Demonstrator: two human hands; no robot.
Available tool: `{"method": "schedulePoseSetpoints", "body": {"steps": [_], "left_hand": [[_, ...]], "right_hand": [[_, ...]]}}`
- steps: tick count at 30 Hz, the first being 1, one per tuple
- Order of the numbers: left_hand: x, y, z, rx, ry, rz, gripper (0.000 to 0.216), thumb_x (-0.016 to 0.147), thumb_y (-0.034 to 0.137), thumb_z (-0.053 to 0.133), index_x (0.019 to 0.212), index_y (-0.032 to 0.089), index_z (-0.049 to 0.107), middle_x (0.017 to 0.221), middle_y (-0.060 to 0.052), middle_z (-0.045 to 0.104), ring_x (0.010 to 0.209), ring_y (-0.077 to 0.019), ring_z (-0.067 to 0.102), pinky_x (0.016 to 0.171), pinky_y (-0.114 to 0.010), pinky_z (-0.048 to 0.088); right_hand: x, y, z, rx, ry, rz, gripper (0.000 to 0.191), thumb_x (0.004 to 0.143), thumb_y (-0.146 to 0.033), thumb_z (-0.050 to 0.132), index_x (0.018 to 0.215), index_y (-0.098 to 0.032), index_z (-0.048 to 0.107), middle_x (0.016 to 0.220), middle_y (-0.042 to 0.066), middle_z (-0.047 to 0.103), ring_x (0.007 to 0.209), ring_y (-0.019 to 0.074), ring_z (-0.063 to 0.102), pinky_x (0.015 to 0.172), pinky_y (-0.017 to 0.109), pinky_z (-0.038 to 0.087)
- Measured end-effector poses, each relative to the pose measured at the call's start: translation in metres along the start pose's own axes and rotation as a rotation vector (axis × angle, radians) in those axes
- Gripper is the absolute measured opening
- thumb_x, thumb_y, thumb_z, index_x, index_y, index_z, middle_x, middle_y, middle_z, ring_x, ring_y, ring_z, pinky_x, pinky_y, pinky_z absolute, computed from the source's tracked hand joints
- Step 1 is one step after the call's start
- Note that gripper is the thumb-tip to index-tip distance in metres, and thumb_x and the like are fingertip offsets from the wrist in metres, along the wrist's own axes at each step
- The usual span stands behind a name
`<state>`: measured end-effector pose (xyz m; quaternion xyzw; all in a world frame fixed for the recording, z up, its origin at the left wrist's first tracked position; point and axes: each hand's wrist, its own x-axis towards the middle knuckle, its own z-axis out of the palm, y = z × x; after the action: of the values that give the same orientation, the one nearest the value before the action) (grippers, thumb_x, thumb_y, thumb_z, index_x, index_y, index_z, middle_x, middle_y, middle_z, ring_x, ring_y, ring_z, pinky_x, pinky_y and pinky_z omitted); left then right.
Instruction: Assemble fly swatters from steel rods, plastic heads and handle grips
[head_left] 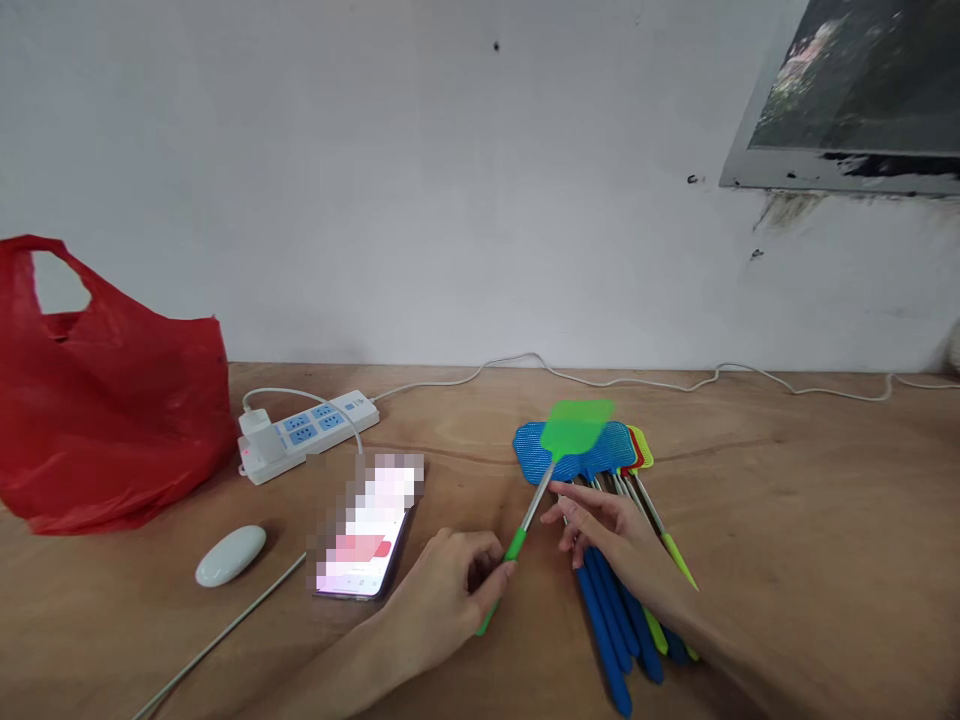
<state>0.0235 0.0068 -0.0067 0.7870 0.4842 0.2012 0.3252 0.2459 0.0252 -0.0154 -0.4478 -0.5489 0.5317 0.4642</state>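
Observation:
My left hand (457,590) is closed around the handle of a green fly swatter (576,427), which tilts up and to the right with its flat head at the far end. My right hand (611,530) has its fingers stretched out and apart. Its index fingertip is at the swatter's metal shaft; whether it touches is hard to tell. Beneath that hand lies a pile of fly swatters (611,620) with several blue handles. Blue heads (529,455) are on top, and red and yellow ones peek out at the right. The green head overlaps the blue ones in view.
A lit phone (371,530) lies left of my left hand. Farther left are a white computer mouse (231,556), a power strip (315,432) with a plugged-in charger and a red plastic bag (120,400). A white cable (630,381) runs along the wall at the back of the wooden table (825,540).

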Motion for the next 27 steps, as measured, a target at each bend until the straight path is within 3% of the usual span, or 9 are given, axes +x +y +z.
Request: {"method": "schedulePoseSetpoints", "body": {"steps": [4,11,15,20,22,27], "left_hand": [[0.002,0.0,0.0,0.01,0.052,-0.074,0.033,0.094,0.037,0.05,0.066,0.019,0.052,0.055,0.004,0.052,0.052,-0.0119,0.045,0.051,-0.024,0.029],[-0.004,0.011,-0.008,0.049,-0.076,0.128,0.025,0.096,0.036,0.053,0.094,0.02,0.073,0.078,0.0,0.068,0.065,-0.0139,0.057,0.06,-0.024,0.038],[-0.005,0.011,-0.01,0.111,-0.128,0.205,0.019,0.091,0.023,0.056,0.098,0.022,0.074,0.078,0.001,0.065,0.066,-0.0135,0.057,0.061,-0.023,0.039],[-0.008,0.011,-0.011,0.156,-0.204,0.293,0.029,0.087,0.017,0.058,0.11,0.027,0.073,0.083,0.002,0.065,0.067,-0.0133,0.06,0.062,-0.024,0.04],[-0.007,0.01,-0.011,0.167,-0.184,0.269,0.027,0.087,0.015,0.055,0.103,0.026,0.073,0.082,0.002,0.067,0.067,-0.0138,0.06,0.063,-0.024,0.04],[-0.002,0.001,-0.012,0.381,0.034,0.03,0.018,0.087,0.015,0.05,0.083,0.021,0.067,0.073,-0.001,0.069,0.069,-0.0204,0.062,0.062,-0.029,0.036]], "right_hand": [[0.001,0.005,-0.006,-0.191,0.1,-0.123,0.047,0.087,-0.055,0.061,0.113,-0.017,0.071,0.086,0.007,0.072,0.062,0.017,0.06,0.052,0.028,0.047],[0.003,0.007,-0.02,-0.835,0.307,-0.349,0.024,0.094,-0.037,0.052,0.09,-0.022,0.07,0.076,0.001,0.067,0.061,0.0175,0.055,0.062,0.032,0.04],[0.004,0.012,-0.023,-1.077,0.304,-0.402,0.017,0.093,-0.028,0.052,0.081,-0.022,0.064,0.078,0.001,0.066,0.074,0.0211,0.06,0.068,0.033,0.039],[0.008,0.02,-0.028,-1.169,0.265,-0.429,0.015,0.093,-0.027,0.052,0.085,-0.023,0.064,0.084,0.003,0.064,0.083,0.024,0.06,0.075,0.035,0.041],[0.008,0.02,-0.027,-1.177,0.254,-0.44,0.015,0.094,-0.031,0.053,0.084,-0.024,0.063,0.083,0.003,0.063,0.082,0.024,0.059,0.075,0.036,0.041],[-0.002,0.013,-0.01,-1.197,0.217,-0.503,0.021,0.084,-0.041,0.067,0.091,-0.023,0.06,0.097,0.007,0.063,0.094,0.0287,0.058,0.084,0.042,0.044]]}}
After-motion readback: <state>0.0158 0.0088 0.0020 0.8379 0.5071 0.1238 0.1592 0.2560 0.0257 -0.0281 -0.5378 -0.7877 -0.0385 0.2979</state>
